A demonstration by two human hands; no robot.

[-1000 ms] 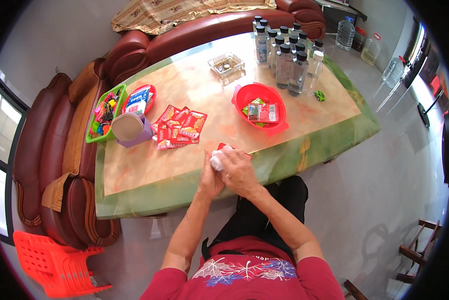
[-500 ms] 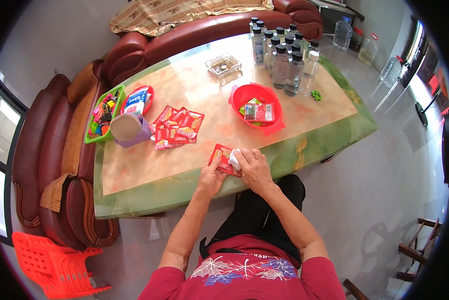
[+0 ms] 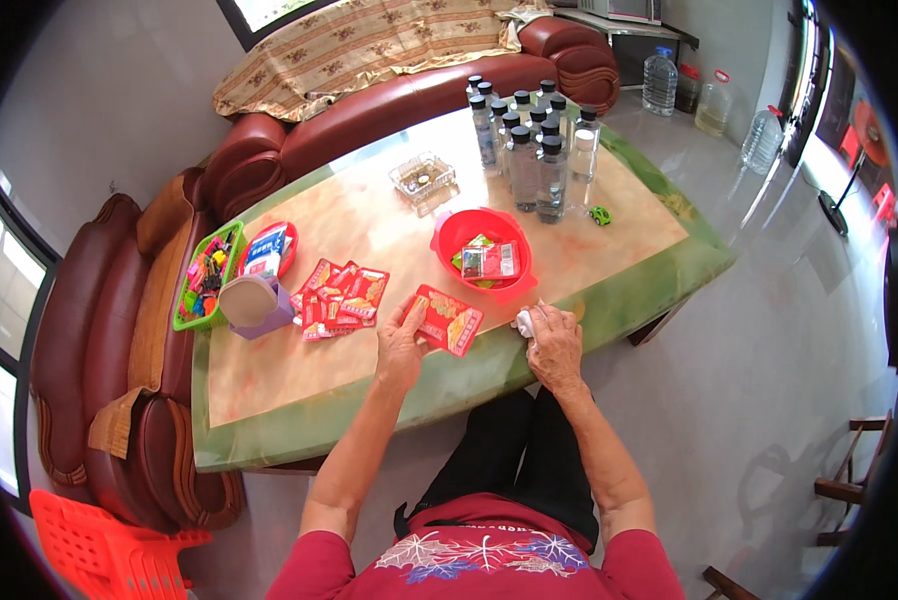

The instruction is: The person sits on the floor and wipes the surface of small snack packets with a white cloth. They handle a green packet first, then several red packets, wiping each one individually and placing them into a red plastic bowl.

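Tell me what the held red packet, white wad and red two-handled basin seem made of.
Red packet: probably smooth printed plastic or foil film; it looks thin, flat and crisp-edged. White wad: matte, soft cloth or tissue, judging by its crumpled shape; I cannot tell which. Red two-handled basin: likely smooth plastic, given its even colour and moulded shape.

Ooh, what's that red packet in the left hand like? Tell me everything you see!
The red packet is flat and four-sided, shiny like plastic or foil, with pale print and yellowish pictures on its face. I can't tell whether it's sealed. It sits at a slant, pinched along its left side by the left hand, thumb on top. It's over the near part of the table, on the person's side of the red bowl.
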